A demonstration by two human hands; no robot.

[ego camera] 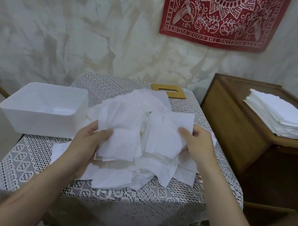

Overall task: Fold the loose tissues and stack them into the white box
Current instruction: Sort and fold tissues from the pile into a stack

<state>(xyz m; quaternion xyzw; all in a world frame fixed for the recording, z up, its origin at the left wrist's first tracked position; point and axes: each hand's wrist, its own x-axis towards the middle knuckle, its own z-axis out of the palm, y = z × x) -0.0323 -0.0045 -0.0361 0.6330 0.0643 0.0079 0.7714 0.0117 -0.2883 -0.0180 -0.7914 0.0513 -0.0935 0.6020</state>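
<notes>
A heap of loose white tissues point(143, 166) covers the middle of a small table. My left hand point(86, 142) grips the left edge of a tissue sheet point(120, 139) on top of the heap, thumb over it. On the right side of the heap, my right hand point(194, 146) pinches another sheet point(164, 133). The white box point(22, 112) stands at the table's left, open and with nothing inside, just beside my left hand.
A lace tablecloth point(30, 169) covers the table. A wooden lid with a slot point(168, 91) lies at the back edge. To the right stands a brown wooden cabinet point(235, 134) with a neat stack of folded tissues point(282, 118) on top.
</notes>
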